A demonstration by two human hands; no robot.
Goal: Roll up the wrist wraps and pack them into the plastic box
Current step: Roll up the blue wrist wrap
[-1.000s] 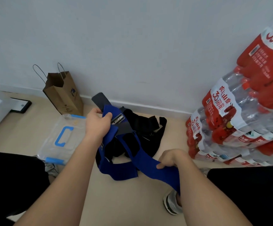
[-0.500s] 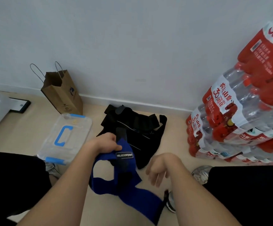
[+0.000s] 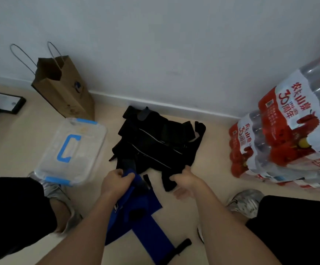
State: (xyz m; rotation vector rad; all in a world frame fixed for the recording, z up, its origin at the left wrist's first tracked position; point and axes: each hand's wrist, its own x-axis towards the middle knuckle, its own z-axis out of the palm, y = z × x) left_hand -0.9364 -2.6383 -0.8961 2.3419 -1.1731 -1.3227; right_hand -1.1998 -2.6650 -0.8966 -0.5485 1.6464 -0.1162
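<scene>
I judge nothing is rolled yet: my left hand point(image 3: 117, 181) grips the blue wrap point(image 3: 148, 204), my right hand point(image 3: 186, 179) pinches a black wrap point(image 3: 168, 185), and the plastic box point(image 3: 87, 159) (centre left) has its lid on.

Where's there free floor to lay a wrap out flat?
Bare floor lies between the black wraps and the water bottle packs, and left of the plastic box. Between the shoes it is crowded: the blue wrap, left hand and right hand fill it.

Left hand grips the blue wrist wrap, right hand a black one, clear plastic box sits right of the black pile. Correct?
Head view: the clear plastic box with blue handle sits left of the black fabric wrap pile, not right. The rest holds.
</scene>
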